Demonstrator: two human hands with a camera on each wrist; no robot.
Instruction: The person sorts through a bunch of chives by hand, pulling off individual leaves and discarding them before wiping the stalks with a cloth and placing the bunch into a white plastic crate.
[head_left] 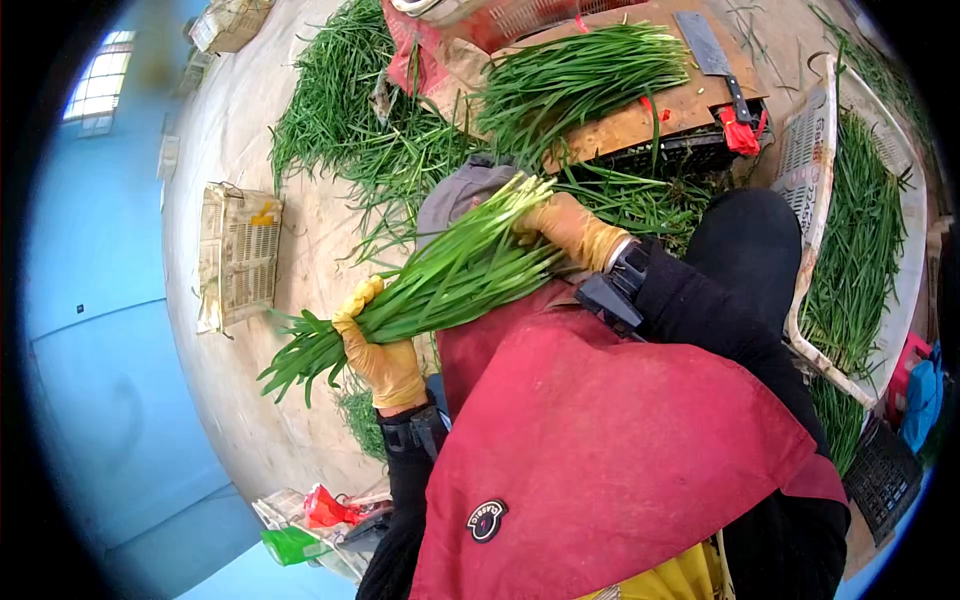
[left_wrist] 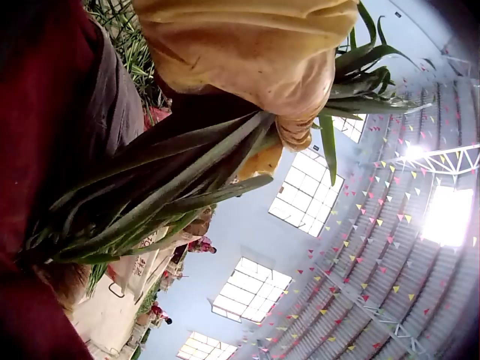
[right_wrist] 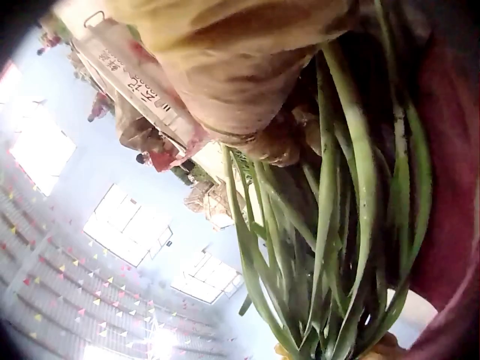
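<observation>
A bunch of garlic chives [head_left: 450, 270] with flat green leaves and pale stalk ends lies slantwise in front of the red apron, held in both hands. Toward the leafy tips, my gloved left hand [head_left: 385, 350] grips it with fingers curled around. My right hand [head_left: 575, 232], also in a yellowish glove, grips it near the pale end. In the left wrist view the leaves [left_wrist: 172, 180] run out from under the left glove [left_wrist: 247, 52]. Loose stems [right_wrist: 330, 202] hang below the right glove [right_wrist: 232, 67] in the right wrist view.
Ahead, a pile of chives [head_left: 600, 75] lies on a board [head_left: 600, 135] beside a cleaver [head_left: 708, 50]. Loose greens [head_left: 340, 100] cover the floor at front left. A white crate [head_left: 810, 190] holding more stands at right; another crate [head_left: 240, 260] is at left.
</observation>
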